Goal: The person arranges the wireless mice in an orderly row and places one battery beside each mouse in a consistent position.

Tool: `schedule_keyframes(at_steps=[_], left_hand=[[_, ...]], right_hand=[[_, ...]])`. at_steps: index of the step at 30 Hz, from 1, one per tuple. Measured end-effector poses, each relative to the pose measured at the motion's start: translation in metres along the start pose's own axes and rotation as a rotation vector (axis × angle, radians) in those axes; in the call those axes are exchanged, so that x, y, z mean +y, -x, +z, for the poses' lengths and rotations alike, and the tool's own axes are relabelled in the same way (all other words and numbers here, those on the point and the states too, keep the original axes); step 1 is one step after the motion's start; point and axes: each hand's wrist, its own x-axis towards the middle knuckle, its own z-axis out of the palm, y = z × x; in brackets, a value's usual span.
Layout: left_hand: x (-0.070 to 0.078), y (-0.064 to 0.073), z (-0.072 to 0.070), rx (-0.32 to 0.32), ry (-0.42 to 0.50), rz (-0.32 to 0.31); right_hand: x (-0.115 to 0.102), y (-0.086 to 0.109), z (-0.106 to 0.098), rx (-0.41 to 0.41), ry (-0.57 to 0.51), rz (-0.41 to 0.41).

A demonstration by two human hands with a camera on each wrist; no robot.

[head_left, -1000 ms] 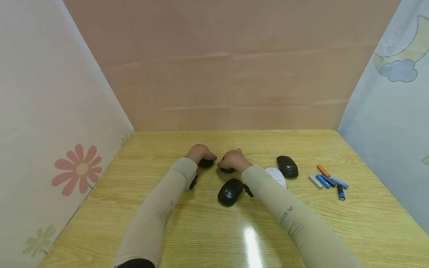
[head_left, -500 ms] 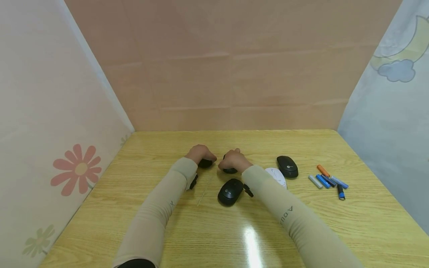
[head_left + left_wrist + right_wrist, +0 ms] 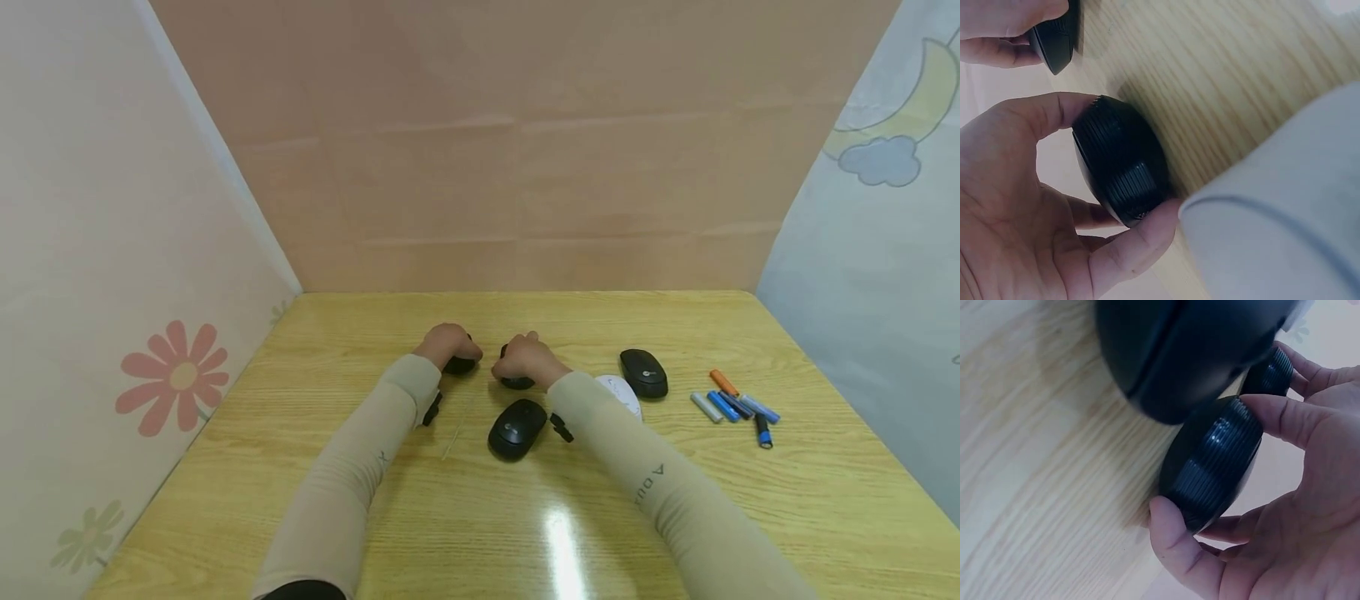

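Note:
My left hand [image 3: 448, 342] grips a black computer mouse [image 3: 459, 367] near the back middle of the table. In the left wrist view, fingers and thumb hold this mouse [image 3: 1122, 159] by its ribbed sides, close over the wood. A second black mouse [image 3: 517, 383] is under my right hand [image 3: 527, 358], just to the right. The right wrist view shows its ribbed side [image 3: 1213, 465] between a finger and the thumb. A third black mouse [image 3: 517, 429] lies nearer me, below the right hand; it looms large at the top of the right wrist view.
A white mouse [image 3: 621, 394], partly behind the right sleeve, lies beside another black mouse [image 3: 643, 372]. Farther right are an orange cylinder [image 3: 723, 382], several blue and grey ones, and a black-and-blue one [image 3: 763, 431]. A thin pale stick [image 3: 452, 442] lies between the forearms.
My right hand and its mouse have shifted slightly right, widening the gap between the two hands. The left hand stays in nearly the same place. The other things have not moved.

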Motion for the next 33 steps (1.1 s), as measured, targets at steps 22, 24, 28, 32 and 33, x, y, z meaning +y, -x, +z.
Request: schedule_keyframes(at_steps=[22, 24, 28, 32, 33], left_hand=[[0.006, 0.004, -0.002, 0.193, 0.043, 0.059], [0.007, 0.003, -0.004, 0.206, 0.057, 0.067], [0.008, -0.002, -0.007, 0.213, 0.056, 0.098], [0.009, -0.008, -0.009, 0.221, 0.037, 0.126], [0.009, -0.009, -0.009, 0.221, 0.033, 0.129]], right_hand=[[0.031, 0.003, -0.021, 0.056, -0.002, -0.018], [0.033, 0.002, -0.023, 0.061, -0.008, -0.011], [0.037, 0.000, -0.029, 0.070, -0.010, -0.012], [0.039, 0.000, -0.034, 0.082, -0.002, -0.022], [0.040, 0.000, -0.035, 0.084, -0.001, -0.021]])
